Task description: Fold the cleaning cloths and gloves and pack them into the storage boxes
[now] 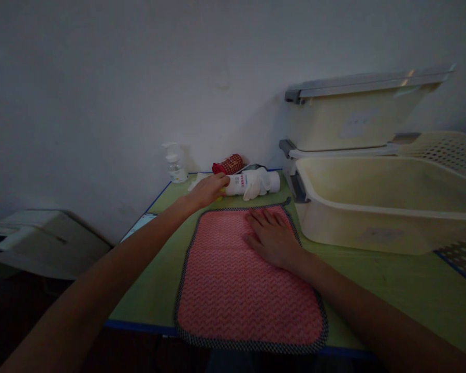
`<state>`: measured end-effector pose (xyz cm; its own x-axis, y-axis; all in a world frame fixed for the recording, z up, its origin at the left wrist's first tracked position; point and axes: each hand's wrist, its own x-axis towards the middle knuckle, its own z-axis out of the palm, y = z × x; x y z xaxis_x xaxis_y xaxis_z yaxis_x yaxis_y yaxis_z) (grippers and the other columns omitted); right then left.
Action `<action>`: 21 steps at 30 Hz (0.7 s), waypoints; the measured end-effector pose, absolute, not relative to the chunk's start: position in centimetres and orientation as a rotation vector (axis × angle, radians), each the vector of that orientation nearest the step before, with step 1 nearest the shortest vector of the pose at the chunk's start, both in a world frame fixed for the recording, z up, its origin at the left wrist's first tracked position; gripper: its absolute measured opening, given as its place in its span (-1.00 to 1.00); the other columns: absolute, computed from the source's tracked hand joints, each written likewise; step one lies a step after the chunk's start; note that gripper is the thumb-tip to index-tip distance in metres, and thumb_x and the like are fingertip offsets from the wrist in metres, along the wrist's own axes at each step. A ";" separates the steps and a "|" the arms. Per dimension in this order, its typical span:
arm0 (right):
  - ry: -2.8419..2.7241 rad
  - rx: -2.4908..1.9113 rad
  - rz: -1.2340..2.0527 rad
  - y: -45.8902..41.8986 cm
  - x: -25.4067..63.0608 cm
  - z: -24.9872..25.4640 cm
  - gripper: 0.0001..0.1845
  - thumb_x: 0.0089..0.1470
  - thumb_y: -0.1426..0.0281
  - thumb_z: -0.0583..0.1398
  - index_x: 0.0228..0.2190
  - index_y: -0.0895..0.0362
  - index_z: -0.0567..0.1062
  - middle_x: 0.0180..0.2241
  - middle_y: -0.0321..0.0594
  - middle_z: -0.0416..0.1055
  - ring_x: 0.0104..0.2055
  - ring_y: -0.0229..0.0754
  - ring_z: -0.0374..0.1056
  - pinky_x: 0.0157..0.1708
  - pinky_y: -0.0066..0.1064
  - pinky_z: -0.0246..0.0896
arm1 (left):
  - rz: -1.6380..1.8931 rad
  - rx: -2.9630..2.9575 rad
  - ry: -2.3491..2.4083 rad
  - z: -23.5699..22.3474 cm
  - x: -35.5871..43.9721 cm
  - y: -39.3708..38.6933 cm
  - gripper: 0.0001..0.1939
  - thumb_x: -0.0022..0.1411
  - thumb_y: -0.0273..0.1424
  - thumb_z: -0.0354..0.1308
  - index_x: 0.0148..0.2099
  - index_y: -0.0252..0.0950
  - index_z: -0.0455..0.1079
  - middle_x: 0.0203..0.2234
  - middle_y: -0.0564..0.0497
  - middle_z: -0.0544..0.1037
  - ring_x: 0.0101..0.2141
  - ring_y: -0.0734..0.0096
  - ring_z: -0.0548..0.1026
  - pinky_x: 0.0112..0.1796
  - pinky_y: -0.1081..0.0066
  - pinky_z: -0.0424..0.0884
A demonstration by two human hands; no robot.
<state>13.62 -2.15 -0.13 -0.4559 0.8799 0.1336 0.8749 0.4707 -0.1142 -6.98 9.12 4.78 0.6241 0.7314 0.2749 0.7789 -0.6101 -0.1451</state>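
Under right hand (275, 241), pink cloth (244, 303)

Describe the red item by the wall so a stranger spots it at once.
On the green table, look past the pink cloth to the white bottle lying on its side. Just behind it, near the wall, lies the red roll; its red, patterned surface separates it from that white bottle.

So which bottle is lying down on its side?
The white bottle with red writing, right by the left hand. The pump bottle farther left is standing upright instead.
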 end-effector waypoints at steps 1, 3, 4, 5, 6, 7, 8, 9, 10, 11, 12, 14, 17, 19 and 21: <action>-2.538 -1.533 0.042 -2.2 13.6 -0.1 -0.41 0.19 0.15 -0.09 0.16 0.20 0.16 0.23 -0.07 0.01 0.25 0.10 -0.06 0.17 0.00 -0.16 | -0.300 -2.590 -1.245 4.8 -6.9 9.4 -0.87 0.14 -0.50 0.07 -0.21 -0.35 0.29 -0.24 -0.11 0.44 -0.23 0.27 0.41 -0.28 0.36 0.30; -2.535 -1.531 0.038 -2.2 13.6 -0.1 -0.41 0.19 0.16 -0.09 0.16 0.19 0.16 0.23 -0.08 0.03 0.24 0.09 -0.05 0.17 0.00 -0.15 | -0.342 -2.576 -1.269 4.8 -6.7 9.9 -0.89 0.13 -0.50 0.08 -0.23 -0.35 0.29 -0.27 -0.09 0.46 -0.25 0.28 0.42 -0.28 0.36 0.30; -2.536 -1.531 0.036 -2.2 13.6 0.0 -0.41 0.19 0.16 -0.08 0.16 0.19 0.17 0.22 -0.08 0.04 0.24 0.10 -0.05 0.17 0.00 -0.15 | -0.360 -2.571 -1.281 4.8 -6.6 10.1 -0.90 0.13 -0.50 0.09 -0.24 -0.35 0.29 -0.29 -0.08 0.46 -0.25 0.28 0.42 -0.29 0.37 0.30; -2.536 -1.532 0.036 -2.2 13.6 0.0 -0.41 0.19 0.16 -0.08 0.16 0.19 0.17 0.22 -0.08 0.05 0.24 0.10 -0.05 0.17 0.00 -0.14 | -0.377 -2.566 -1.291 4.8 -6.5 10.3 -0.90 0.12 -0.50 0.10 -0.25 -0.34 0.30 -0.29 -0.08 0.46 -0.26 0.28 0.42 -0.29 0.37 0.30; -2.537 -1.531 0.036 -2.2 13.6 0.0 -0.41 0.19 0.16 -0.08 0.16 0.19 0.16 0.22 -0.08 0.05 0.24 0.10 -0.05 0.17 0.00 -0.14 | -0.393 -2.560 -1.301 4.7 -6.4 10.4 -0.90 0.13 -0.49 0.10 -0.25 -0.34 0.30 -0.29 -0.08 0.46 -0.26 0.27 0.42 -0.30 0.37 0.30; -2.539 -1.532 0.038 -2.2 13.7 0.0 -0.41 0.19 0.15 -0.08 0.16 0.20 0.16 0.22 -0.09 0.04 0.24 0.10 -0.05 0.17 0.00 -0.14 | -0.408 -2.554 -1.311 4.6 -6.4 10.5 -0.90 0.13 -0.48 0.10 -0.25 -0.34 0.30 -0.28 -0.08 0.46 -0.26 0.26 0.42 -0.30 0.36 0.30; -2.541 -1.533 0.043 -2.2 13.7 0.0 -0.40 0.19 0.15 -0.08 0.16 0.20 0.16 0.23 -0.09 0.04 0.24 0.11 -0.06 0.17 0.00 -0.14 | -0.424 -2.545 -1.320 4.4 -6.3 10.6 -0.89 0.14 -0.47 0.10 -0.23 -0.34 0.30 -0.26 -0.09 0.45 -0.25 0.24 0.42 -0.31 0.35 0.30; -2.542 -1.534 0.047 -2.2 13.7 0.0 -0.40 0.19 0.15 -0.08 0.16 0.20 0.15 0.23 -0.09 0.03 0.25 0.12 -0.06 0.17 0.00 -0.15 | -0.440 -2.536 -1.328 4.2 -6.3 10.7 -0.88 0.14 -0.46 0.10 -0.22 -0.34 0.30 -0.24 -0.11 0.44 -0.24 0.23 0.42 -0.31 0.34 0.31; -2.545 -1.534 0.051 -2.2 13.7 0.0 -0.39 0.19 0.14 -0.08 0.17 0.21 0.15 0.23 -0.09 0.02 0.25 0.12 -0.07 0.17 0.01 -0.15 | -0.456 -2.526 -1.337 4.0 -6.3 10.7 -0.86 0.15 -0.45 0.09 -0.21 -0.35 0.29 -0.22 -0.13 0.43 -0.23 0.21 0.41 -0.30 0.32 0.31; -2.548 -1.535 0.054 -2.2 13.7 0.0 -0.39 0.19 0.14 -0.08 0.17 0.21 0.15 0.24 -0.09 0.01 0.25 0.12 -0.07 0.17 0.01 -0.15 | -0.472 -2.516 -1.346 3.7 -6.4 10.7 -0.86 0.16 -0.44 0.09 -0.20 -0.36 0.29 -0.22 -0.14 0.42 -0.23 0.20 0.41 -0.30 0.31 0.32; -2.549 -1.536 0.056 -2.2 13.7 0.0 -0.39 0.18 0.14 -0.08 0.16 0.21 0.15 0.24 -0.08 0.01 0.25 0.12 -0.07 0.17 0.01 -0.16 | -0.487 -2.507 -1.354 3.3 -6.4 10.6 -0.85 0.16 -0.43 0.08 -0.20 -0.36 0.28 -0.22 -0.15 0.41 -0.23 0.19 0.41 -0.30 0.30 0.32; -2.549 -1.534 0.053 -2.2 13.6 0.1 -0.40 0.19 0.15 -0.07 0.16 0.21 0.16 0.23 -0.08 0.02 0.25 0.11 -0.06 0.17 0.00 -0.16 | -0.508 -2.500 -1.359 2.7 -6.5 10.4 -0.85 0.16 -0.42 0.08 -0.21 -0.37 0.28 -0.23 -0.16 0.40 -0.24 0.19 0.40 -0.29 0.28 0.34; -2.550 -1.528 0.059 -2.3 13.6 0.2 -0.42 0.19 0.17 -0.07 0.15 0.22 0.17 0.22 -0.08 0.04 0.24 0.11 -0.05 0.17 0.00 -0.16 | -0.498 -2.543 -1.307 2.3 -6.7 9.7 -0.84 0.15 -0.39 0.09 -0.21 -0.35 0.27 -0.23 -0.14 0.39 -0.21 0.20 0.39 -0.23 0.26 0.35; -2.549 -1.525 0.067 -2.3 13.6 0.3 -0.42 0.19 0.17 -0.07 0.15 0.22 0.18 0.23 -0.08 0.03 0.24 0.11 -0.05 0.17 0.00 -0.16 | -0.457 -2.598 -1.242 2.3 -6.8 8.9 -0.79 0.10 -0.41 0.11 -0.18 -0.33 0.28 -0.19 -0.13 0.39 -0.14 0.19 0.37 -0.15 0.25 0.33; -2.548 -1.521 0.068 -2.3 13.7 0.4 -0.42 0.18 0.17 -0.06 0.15 0.22 0.18 0.23 -0.07 0.03 0.24 0.10 -0.04 0.17 0.00 -0.16 | -0.406 -2.639 -1.195 2.5 -7.1 8.2 -0.67 0.03 -0.48 0.12 -0.10 -0.34 0.26 -0.15 -0.15 0.39 -0.08 0.16 0.35 -0.09 0.22 0.31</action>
